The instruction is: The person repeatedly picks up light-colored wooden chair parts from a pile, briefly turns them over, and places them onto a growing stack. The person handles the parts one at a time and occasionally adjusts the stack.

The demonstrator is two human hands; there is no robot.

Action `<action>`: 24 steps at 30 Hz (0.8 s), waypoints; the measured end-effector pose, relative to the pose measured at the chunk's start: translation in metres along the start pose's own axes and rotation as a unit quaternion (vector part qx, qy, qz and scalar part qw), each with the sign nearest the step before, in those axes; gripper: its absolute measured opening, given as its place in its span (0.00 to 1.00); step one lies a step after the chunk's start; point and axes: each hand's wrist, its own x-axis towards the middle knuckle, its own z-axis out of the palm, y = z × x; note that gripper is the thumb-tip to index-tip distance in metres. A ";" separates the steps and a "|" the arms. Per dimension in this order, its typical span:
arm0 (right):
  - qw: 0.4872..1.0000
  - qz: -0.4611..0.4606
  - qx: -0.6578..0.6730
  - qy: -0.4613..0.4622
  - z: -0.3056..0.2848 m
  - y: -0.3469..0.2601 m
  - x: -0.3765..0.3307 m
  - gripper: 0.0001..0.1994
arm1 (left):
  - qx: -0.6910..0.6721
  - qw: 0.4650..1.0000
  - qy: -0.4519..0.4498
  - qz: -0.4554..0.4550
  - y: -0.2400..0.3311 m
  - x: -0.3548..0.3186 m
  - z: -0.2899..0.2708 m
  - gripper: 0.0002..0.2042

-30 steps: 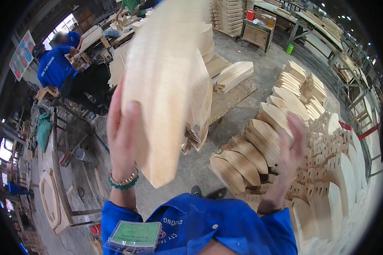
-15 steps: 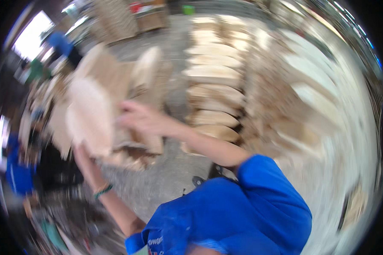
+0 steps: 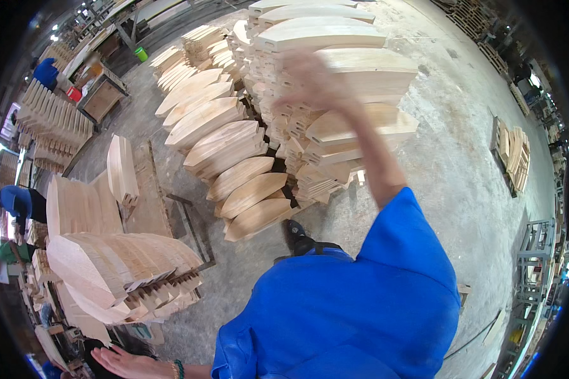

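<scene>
My right hand [image 3: 313, 82], smeared by motion, is stretched over a tall stack of pale curved wooden boards [image 3: 322, 35] ahead of me. Its fingers are too blurred to show whether they hold or touch a board. At the lower left my left hand [image 3: 129, 363] is open, with fingers extended and nothing in it. Nearest to that hand stands a pile of curved wooden boards [image 3: 129, 259], set on edge side by side, with notched ends facing me. A row of similar curved boards [image 3: 224, 142] lies between the two piles.
A plywood sheet on a metal-legged stand [image 3: 148, 189] is at the left. My shoe [image 3: 297, 234] shows by the middle row. Behind stand a wooden crate [image 3: 104, 98] and a green bin [image 3: 141, 54]. Co-workers in blue [image 3: 19, 202] are at the far left; a pallet of wood [image 3: 512, 155] lies right.
My view has swung to the right. My right hand has left the left pile and moved over the right-hand stack. My left hand has come away from the left pile.
</scene>
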 end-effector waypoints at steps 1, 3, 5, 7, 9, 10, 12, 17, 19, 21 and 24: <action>0.995 0.086 -0.010 -0.044 -0.022 0.034 -0.002 0.45 | 0.010 1.000 0.008 0.029 0.018 -0.010 0.005 0.20; 0.970 0.212 -0.049 -0.104 -0.053 0.112 -0.015 0.51 | 0.031 0.995 0.001 0.098 0.037 -0.022 0.015 0.18; 0.963 0.244 -0.044 -0.102 -0.068 0.174 -0.038 0.58 | -0.021 0.993 -0.050 0.101 0.043 -0.032 0.027 0.18; 0.973 0.214 0.036 -0.078 -0.074 0.190 -0.042 0.63 | -0.076 0.988 -0.087 0.105 0.044 -0.040 0.033 0.17; 0.952 0.238 -0.061 -0.182 -0.075 0.188 -0.044 0.63 | -0.093 0.982 -0.145 0.080 0.051 -0.051 0.046 0.17; 0.938 0.238 -0.100 -0.231 -0.070 0.175 -0.036 0.64 | -0.094 0.979 -0.166 0.076 0.058 -0.057 0.049 0.17; 0.933 0.232 -0.131 -0.243 -0.070 0.153 -0.036 0.60 | -0.093 0.965 -0.233 0.074 0.058 -0.064 0.051 0.16; 0.955 0.228 -0.030 -0.188 -0.081 0.121 -0.059 0.52 | -0.166 0.851 -0.492 -0.079 0.054 -0.097 0.095 0.17; 0.963 0.215 0.001 -0.162 -0.076 0.089 -0.062 0.50 | -0.177 0.765 -0.584 -0.205 0.053 -0.122 0.133 0.19; 0.981 0.169 0.007 -0.100 -0.067 0.052 -0.065 0.49 | -0.236 0.671 -0.644 -0.284 0.033 -0.155 0.168 0.20; 0.988 0.129 -0.072 -0.043 -0.033 -0.008 -0.065 0.50 | -0.305 0.575 -0.640 -0.408 0.024 -0.213 0.217 0.26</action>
